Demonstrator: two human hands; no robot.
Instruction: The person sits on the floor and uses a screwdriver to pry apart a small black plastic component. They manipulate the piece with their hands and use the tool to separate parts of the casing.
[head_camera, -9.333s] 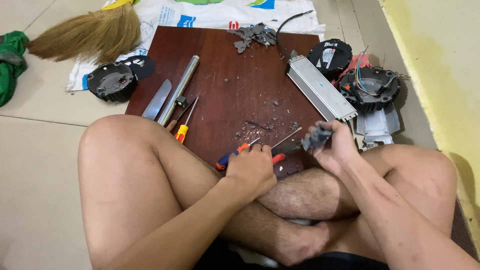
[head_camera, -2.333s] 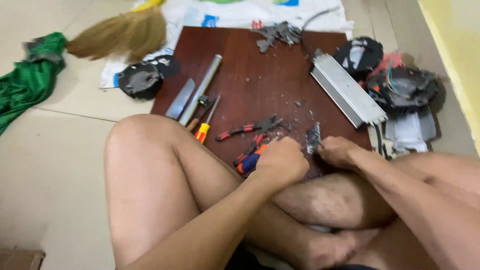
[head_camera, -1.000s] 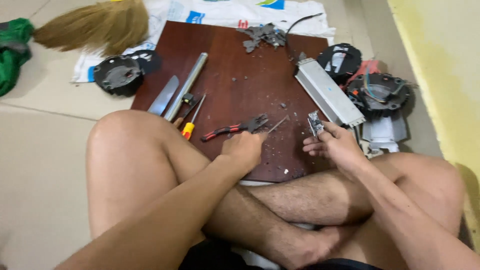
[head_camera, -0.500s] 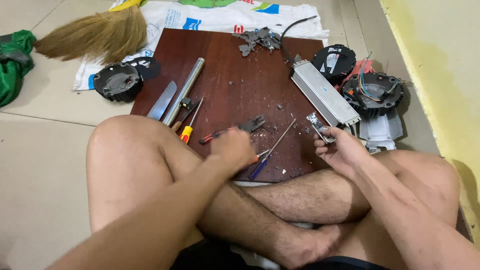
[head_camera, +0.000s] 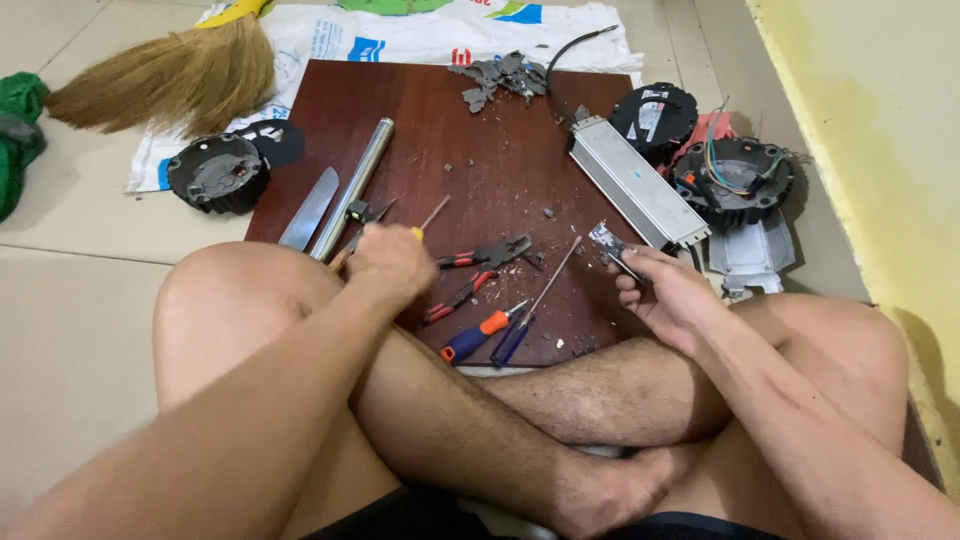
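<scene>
Left hand (head_camera: 388, 265): fingers closed on yellow-handled screwdriver (head_camera: 425, 222), lifted off brown board (head_camera: 420, 140) beside red pliers (head_camera: 478, 262). Right hand (head_camera: 665, 292): small grey metal part (head_camera: 607, 241) pinched at fingertips over board edge. Part best kept steady, tip seated squarely before force is applied

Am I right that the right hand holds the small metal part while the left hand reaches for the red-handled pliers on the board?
Not quite: in the head view the left hand grips the yellow-handled screwdriver, not the pliers beside it. The right hand does hold the small metal part.
</scene>
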